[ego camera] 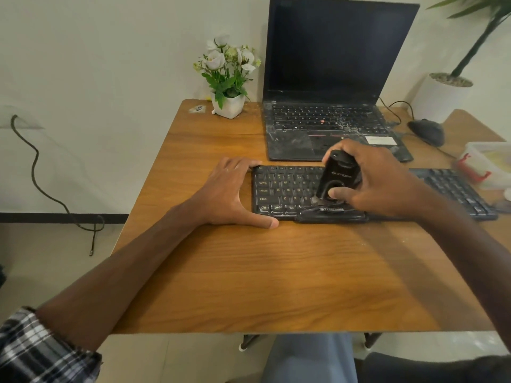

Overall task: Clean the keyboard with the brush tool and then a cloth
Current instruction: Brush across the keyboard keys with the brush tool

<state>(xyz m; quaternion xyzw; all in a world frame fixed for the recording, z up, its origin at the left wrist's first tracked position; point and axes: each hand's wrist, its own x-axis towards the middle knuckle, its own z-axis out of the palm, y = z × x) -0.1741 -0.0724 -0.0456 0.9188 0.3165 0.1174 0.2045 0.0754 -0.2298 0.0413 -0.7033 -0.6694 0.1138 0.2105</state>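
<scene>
A black keyboard [284, 189] lies across the middle of the wooden table [276, 272]. My right hand [373, 178] grips a black brush tool [336, 175] upright, its bristled lower end down on the keys near the keyboard's middle. My left hand [229, 194] holds the keyboard's left end, fingers over the top corner and thumb stretched along the front edge. My right hand hides the keyboard's middle keys. No cloth is in sight.
Behind the keyboard stands a dusty open laptop [331, 106]. A white pot of flowers [228, 78] sits at the back left, a black mouse [427, 131] at the back right. A clear plastic box [489, 161] sits at the right edge.
</scene>
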